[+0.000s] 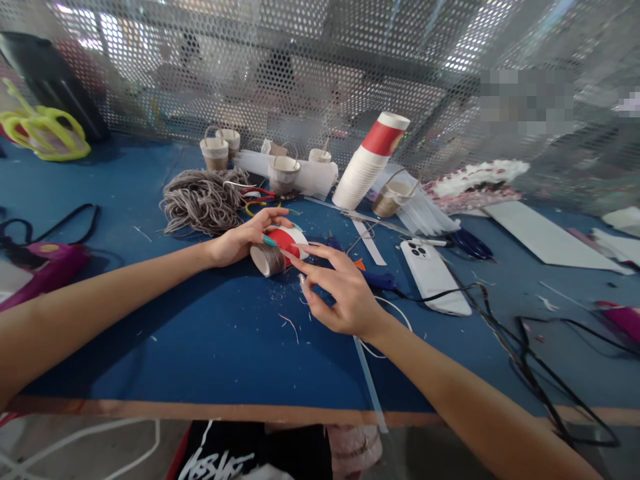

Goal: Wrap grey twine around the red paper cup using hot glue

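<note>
From my remote feed, left to right: black bottle (55, 87) at far left, yellow-green openwork holder (50, 137) in front of it, magenta device (53, 267) with black cord nearer me, partly behind the left forearm. Next, a tangled pile of grey yarn (200, 203) on the blue surface (210, 347), with a small twine-wrapped cup (216, 157) behind it.

Center: my left hand (243, 241) has its grip closed on a red-and-white paper cup (286, 240), tipped on its side, grey yarn wound round its left end. Cup sits mid-surface, between both hands; can't tell if it touches the surface. My right hand (343, 287) is on the cup's right, grip loosely wide, thumb apart, index and middle fingers at the red band. Can't tell whether they press.

Behind: tilted stack of paper cups (363, 167). Right of the right hand: blue-handled tool (377, 279), then white phone (434, 277), camera side up. Above the phone, a bundle of translucent sticks (425, 207). Further right, white board (555, 237) lying flat; second magenta device (623, 320) at the edge of view.
</note>
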A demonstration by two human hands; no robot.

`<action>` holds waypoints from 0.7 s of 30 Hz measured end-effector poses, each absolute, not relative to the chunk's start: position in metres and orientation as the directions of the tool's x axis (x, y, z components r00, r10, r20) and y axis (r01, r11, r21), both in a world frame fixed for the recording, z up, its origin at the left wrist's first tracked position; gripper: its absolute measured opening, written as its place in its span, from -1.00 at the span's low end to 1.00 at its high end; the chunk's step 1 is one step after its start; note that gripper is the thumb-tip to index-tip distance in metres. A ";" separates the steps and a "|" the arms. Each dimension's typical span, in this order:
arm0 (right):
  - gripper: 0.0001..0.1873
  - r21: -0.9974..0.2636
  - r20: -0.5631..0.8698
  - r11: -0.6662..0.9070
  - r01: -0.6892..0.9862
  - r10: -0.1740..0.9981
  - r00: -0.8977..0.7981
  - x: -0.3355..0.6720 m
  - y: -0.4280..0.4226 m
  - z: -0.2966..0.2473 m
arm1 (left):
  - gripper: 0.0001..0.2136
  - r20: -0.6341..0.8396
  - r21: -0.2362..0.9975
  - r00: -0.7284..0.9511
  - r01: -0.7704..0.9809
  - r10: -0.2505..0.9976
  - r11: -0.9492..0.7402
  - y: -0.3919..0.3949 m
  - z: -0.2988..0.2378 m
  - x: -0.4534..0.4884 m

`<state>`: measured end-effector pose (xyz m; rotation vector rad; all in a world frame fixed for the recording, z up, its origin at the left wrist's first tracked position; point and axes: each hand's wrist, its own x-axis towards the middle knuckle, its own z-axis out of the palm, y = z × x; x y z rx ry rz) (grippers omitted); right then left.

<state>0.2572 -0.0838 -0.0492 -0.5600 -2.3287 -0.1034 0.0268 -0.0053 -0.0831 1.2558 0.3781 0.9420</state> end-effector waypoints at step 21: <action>-0.74 0.013 0.707 0.930 0.367 0.251 -0.661 0.264 -0.085 -0.049 | -0.41 0.169 0.938 0.529 -0.346 0.832 0.029 -0.008 -0.075 0.028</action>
